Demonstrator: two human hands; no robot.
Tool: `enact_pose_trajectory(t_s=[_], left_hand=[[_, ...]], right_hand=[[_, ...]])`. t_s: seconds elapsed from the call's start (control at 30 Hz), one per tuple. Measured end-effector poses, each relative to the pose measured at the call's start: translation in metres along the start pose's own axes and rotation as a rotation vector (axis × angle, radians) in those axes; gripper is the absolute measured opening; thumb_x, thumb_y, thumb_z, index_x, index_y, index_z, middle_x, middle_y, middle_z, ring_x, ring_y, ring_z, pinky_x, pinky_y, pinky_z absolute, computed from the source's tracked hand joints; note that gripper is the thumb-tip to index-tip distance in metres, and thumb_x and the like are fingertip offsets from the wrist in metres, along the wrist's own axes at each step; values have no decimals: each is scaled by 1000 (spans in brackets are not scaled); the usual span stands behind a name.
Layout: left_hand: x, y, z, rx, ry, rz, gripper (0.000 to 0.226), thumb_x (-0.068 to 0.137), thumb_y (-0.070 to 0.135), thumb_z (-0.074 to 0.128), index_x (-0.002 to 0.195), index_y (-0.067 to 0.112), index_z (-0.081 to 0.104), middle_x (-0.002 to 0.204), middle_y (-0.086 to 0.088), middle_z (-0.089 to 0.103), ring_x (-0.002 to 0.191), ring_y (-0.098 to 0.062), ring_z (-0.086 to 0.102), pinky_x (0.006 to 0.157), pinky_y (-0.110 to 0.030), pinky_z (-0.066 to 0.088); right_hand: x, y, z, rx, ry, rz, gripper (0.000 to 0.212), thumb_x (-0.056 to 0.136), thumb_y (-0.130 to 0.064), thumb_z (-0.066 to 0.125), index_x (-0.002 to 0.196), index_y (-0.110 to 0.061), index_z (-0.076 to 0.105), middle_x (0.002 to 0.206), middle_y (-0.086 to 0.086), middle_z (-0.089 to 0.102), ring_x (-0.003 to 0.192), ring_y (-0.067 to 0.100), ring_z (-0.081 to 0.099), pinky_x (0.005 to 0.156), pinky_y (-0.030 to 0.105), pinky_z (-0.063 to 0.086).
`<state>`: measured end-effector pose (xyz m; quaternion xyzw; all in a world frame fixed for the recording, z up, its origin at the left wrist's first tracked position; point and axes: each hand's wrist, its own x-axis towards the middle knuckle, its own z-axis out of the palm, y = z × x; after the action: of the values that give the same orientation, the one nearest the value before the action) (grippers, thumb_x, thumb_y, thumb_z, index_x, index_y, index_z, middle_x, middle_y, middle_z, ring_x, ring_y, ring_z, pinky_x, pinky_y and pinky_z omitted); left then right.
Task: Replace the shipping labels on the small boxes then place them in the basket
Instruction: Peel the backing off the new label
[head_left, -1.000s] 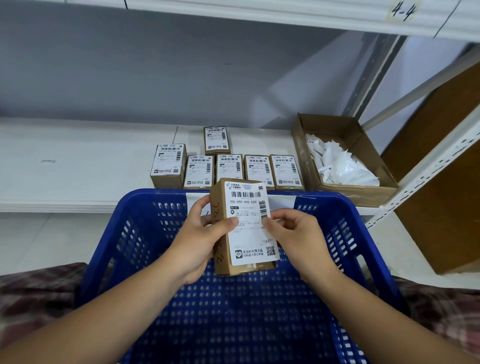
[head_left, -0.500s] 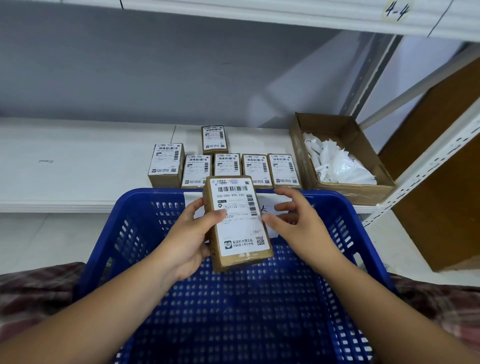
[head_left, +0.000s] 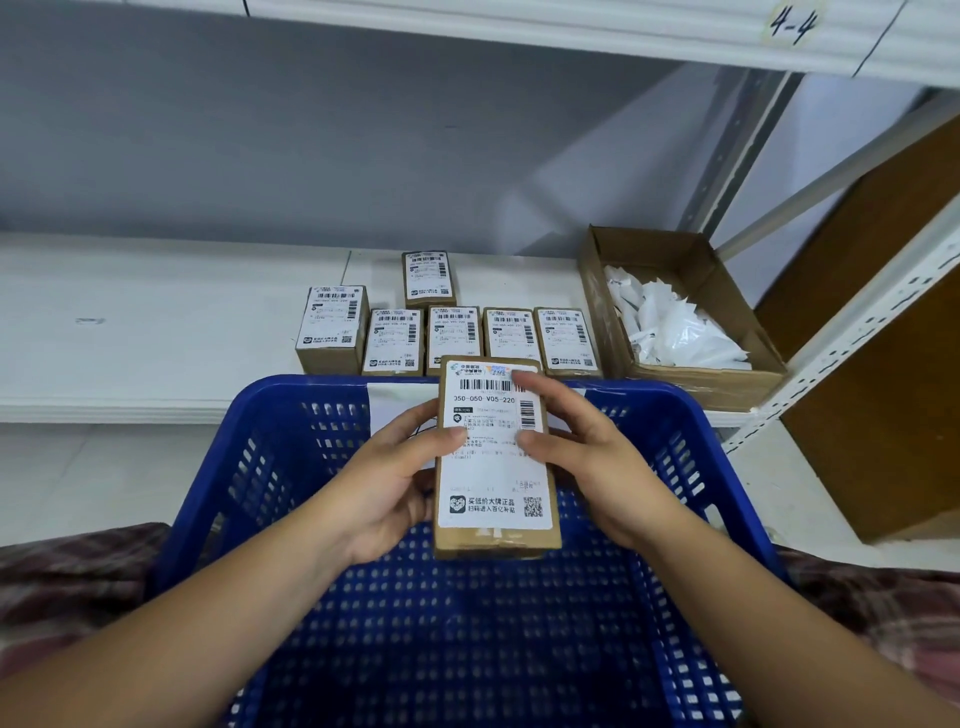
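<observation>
Pressing shipping label (head_left: 493, 447) flat onto one small box (head_left: 496, 535) held above blue basket (head_left: 260, 431): left hand (head_left: 384, 488) fingers curled round box, right hand (head_left: 587, 457) fingers straight on label; no box seen in basket, six boxes (head_left: 452, 338) waiting on shelf (head_left: 156, 338).

held box (head_left: 496, 540): brown, white label (head_left: 493, 478) on top, over blue basket (head_left: 291, 397) | six boxes (head_left: 453, 338): behind basket
</observation>
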<state>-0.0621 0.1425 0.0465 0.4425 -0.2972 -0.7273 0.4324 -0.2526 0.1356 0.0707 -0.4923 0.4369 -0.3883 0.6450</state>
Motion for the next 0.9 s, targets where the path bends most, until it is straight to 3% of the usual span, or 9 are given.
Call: enact_pose_trajectory(t_s=[0.2,0.3,0.4,0.53,0.63,0.73,0.83,0.9], left_hand=[[-2,-3,1,-11,9,-23,49,78,21,61,126,17,57,115,-12,68,108,-32,63,94,-53,49],[-2,-4,0,-35,40,-32,40,85,22,57,125,15,58,117,-13,67,109,-33,63,95,-53,48],[-1,-5,0,-49,33,-32,38,89,23,56,126,16,58,120,-13,65,111,-33,62,98,-54,45],[-5,-3,2,-9,-110,-21,49,85,15,63,131,23,51,123,-10,64,112,-30,62,93,-50,50],[-10,0,1,30,-240,-91,78,68,13,80,133,38,45,124,-5,64,111,-28,63,88,-43,54],[-10,4,-7,48,-344,-133,107,50,15,92,138,42,37,131,-5,59,118,-29,58,93,-43,50],[-12,6,-6,151,-339,-110,100,58,14,84,138,47,32,130,0,60,117,-24,59,94,-43,50],[-13,1,-1,308,-255,-62,94,61,26,81,135,50,29,124,10,63,113,-15,61,94,-40,51]], right_hand=[[1,-1,-5,-93,-109,62,63,83,-13,69,125,-54,46,133,-13,55,115,14,64,93,36,55],[1,-4,-11,-145,-254,153,82,68,-20,79,125,-62,37,140,-4,51,126,17,56,102,40,50],[1,-5,-17,-267,-347,192,102,66,-23,89,128,-70,24,143,-3,50,124,14,58,107,41,45],[1,-4,-17,-329,-282,148,120,63,-25,91,133,-69,4,139,0,52,116,15,63,105,42,47],[0,-1,-17,-320,-207,97,120,63,-30,86,140,-64,1,142,-8,50,121,10,59,107,41,45],[1,-1,-21,-314,-217,93,120,63,-34,89,138,-65,1,140,-7,52,125,10,55,107,38,45],[0,0,-22,-337,-249,92,122,64,-32,89,138,-67,-1,141,-4,52,123,10,58,106,38,46],[-1,4,-17,-412,-250,83,121,71,-25,86,141,-64,-6,144,-9,47,123,9,57,106,34,46]])
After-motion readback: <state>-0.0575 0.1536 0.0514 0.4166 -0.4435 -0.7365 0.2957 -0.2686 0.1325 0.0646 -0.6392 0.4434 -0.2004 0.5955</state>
